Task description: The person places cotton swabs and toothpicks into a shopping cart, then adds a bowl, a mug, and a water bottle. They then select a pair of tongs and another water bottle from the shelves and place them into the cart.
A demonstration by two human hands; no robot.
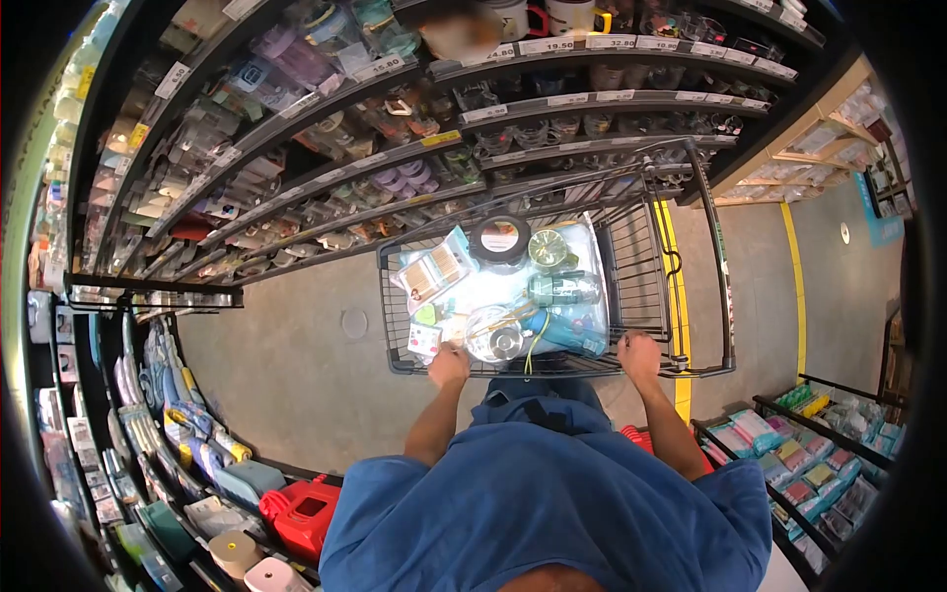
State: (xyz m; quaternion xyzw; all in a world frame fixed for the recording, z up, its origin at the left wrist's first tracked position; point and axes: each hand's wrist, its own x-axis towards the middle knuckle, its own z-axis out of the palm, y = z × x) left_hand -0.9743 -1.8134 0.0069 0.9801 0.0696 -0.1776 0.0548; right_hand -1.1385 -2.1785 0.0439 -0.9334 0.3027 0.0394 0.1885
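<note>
A dark wire shopping cart [398, 335] stands sideways in front of me. My left hand [450, 364] is closed at the cart's near rim, beside a small white dotted box [425, 340]. Farther right, my right hand [639, 355] curls over the same rim. Inside lie a round black-lidded container [499, 240], a pack of wooden sticks [434, 273], a green-tinted glass bowl [552, 249], a teal clear bottle [564, 288], a blue item [564, 331] and a clear round container [505, 341]. Parts of these overlap, and the fingertips are partly hidden.
Shelves of cups and glassware [562, 126] run along the cart's far side. Red goods [304, 513] and folded textiles [187, 414] sit at lower left. A rack of packaged goods [789, 444] stands at lower right. Yellow floor lines [797, 286] cross the grey floor.
</note>
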